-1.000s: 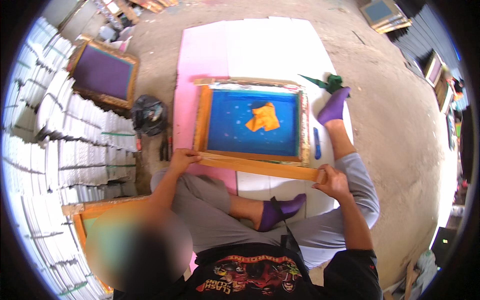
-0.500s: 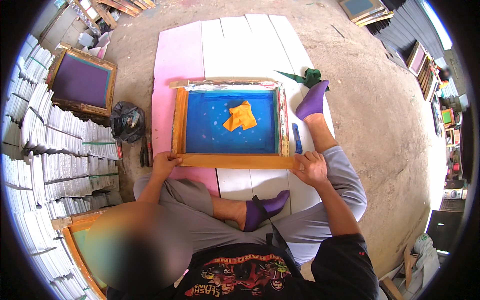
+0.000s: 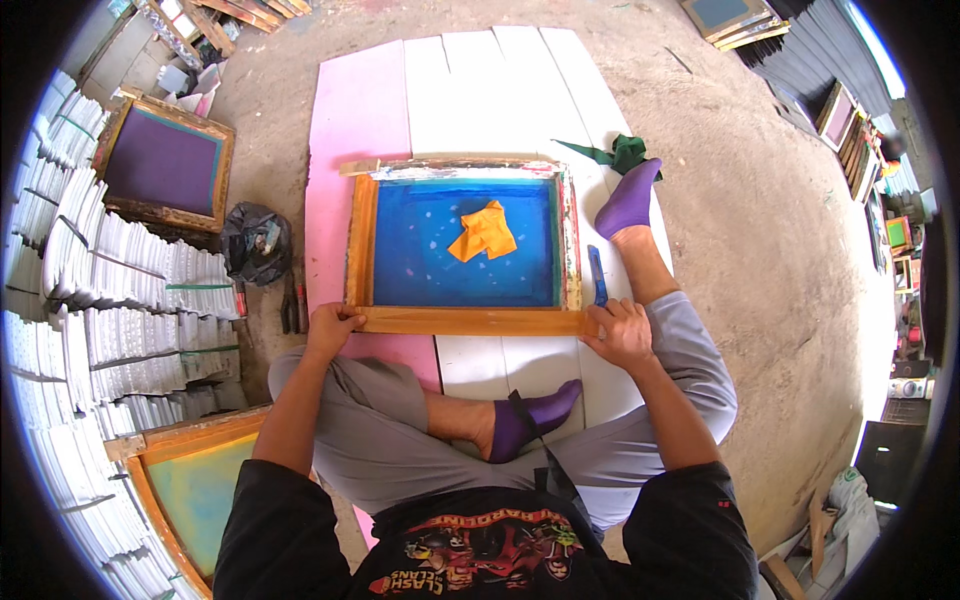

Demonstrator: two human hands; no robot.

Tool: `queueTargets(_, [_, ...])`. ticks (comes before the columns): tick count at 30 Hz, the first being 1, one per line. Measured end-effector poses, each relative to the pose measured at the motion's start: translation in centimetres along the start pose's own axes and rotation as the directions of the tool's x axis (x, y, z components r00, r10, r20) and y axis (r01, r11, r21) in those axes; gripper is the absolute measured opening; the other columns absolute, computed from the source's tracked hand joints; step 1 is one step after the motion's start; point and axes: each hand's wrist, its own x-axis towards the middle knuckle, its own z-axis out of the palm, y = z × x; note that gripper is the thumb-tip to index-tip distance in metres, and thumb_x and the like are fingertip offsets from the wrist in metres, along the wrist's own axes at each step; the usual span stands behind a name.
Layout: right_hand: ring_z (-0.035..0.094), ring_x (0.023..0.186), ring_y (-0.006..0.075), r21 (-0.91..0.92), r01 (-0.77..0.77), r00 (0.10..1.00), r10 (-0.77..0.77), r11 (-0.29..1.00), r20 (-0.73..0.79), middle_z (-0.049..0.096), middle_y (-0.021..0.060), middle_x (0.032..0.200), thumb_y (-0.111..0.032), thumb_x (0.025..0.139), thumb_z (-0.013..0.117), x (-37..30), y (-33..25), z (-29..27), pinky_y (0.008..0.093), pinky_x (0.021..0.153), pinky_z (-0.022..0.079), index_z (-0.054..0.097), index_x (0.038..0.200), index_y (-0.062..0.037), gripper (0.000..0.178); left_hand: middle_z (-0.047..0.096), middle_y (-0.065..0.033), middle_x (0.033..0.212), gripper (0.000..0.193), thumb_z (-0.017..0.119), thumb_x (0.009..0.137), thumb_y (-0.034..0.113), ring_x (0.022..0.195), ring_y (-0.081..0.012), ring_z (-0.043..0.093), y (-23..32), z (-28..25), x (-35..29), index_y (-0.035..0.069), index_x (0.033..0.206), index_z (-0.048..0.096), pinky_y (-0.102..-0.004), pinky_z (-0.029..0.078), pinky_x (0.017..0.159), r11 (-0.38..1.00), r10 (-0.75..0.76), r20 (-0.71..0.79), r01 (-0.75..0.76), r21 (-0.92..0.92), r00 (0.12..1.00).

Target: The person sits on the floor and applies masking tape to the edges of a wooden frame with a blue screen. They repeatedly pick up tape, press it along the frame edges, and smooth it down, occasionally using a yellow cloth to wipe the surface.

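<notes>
A wooden screen-printing frame [image 3: 362, 240] with a blue mesh [image 3: 410, 215] lies flat in front of me. A crumpled orange cloth [image 3: 486, 230] rests on the mesh, among pale specks. Along the near bar of the frame runs a strip of brown tape [image 3: 470, 321], stretched straight between my hands. My left hand [image 3: 331, 330] pinches its left end at the near left corner. At the near right corner, my right hand [image 3: 624, 333] has its fingers closed on the other end. A blue utility knife [image 3: 597, 275] lies just beyond my right hand.
The frame sits on white and pink boards [image 3: 355, 110]. Green cloth [image 3: 625, 152] lies by my purple-socked foot [image 3: 628, 195]. To the left are a black plastic bag [image 3: 256, 243], pliers [image 3: 295, 308], stacked white sheets [image 3: 140, 345], a purple screen [image 3: 163, 160] and another frame [image 3: 190, 500].
The strip of tape has shifted slightly away from me, onto the frame's near bar. Both hands keep their hold. The blurred round patch over my left arm is gone.
</notes>
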Motion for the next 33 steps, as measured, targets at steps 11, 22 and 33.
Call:
queueTargets(11, [0.060,0.097,0.0257,-0.030,-0.026,0.997,0.028,0.999,0.065,0.061,0.0028,0.096,-0.040,0.068,0.090,0.3,0.1,1.0,0.0447,0.085,0.048,0.075,0.111,-0.0179,0.051,0.077,-0.0139,0.081,0.026,0.088,0.080,0.017,0.073,-0.0215,0.073,-2.1,0.6,0.9,-0.002,0.094,0.079,-0.0346,0.056,0.071,0.997,0.018,0.006,-0.019,0.078,1.000])
queueTargets(22, [0.017,0.159,0.0370,-0.271,-0.062,0.967,0.124,0.961,0.220,0.029,0.0222,0.167,-0.057,0.096,0.062,-1.8,-3.3,4.0,0.0604,0.126,0.018,0.032,0.162,-0.0042,0.090,0.077,-0.0154,0.082,0.025,0.087,0.080,0.017,0.075,-0.0245,0.075,0.3,0.6,0.3,-0.002,0.094,0.079,-0.0355,0.058,0.072,0.988,0.034,-0.009,-0.032,0.148,0.999])
queueTargets(33, [0.008,0.161,0.0390,-0.432,-0.056,0.951,0.180,0.900,0.253,0.024,0.0254,0.169,-0.069,0.096,0.053,-2.3,-6.3,5.7,0.0594,0.128,0.011,0.033,0.159,0.0055,0.100,0.078,-0.0151,0.082,0.027,0.087,0.080,0.018,0.073,-0.0213,0.075,0.1,0.4,0.5,-0.003,0.095,0.079,-0.0339,0.057,0.071,0.989,0.052,-0.010,-0.050,0.141,0.999])
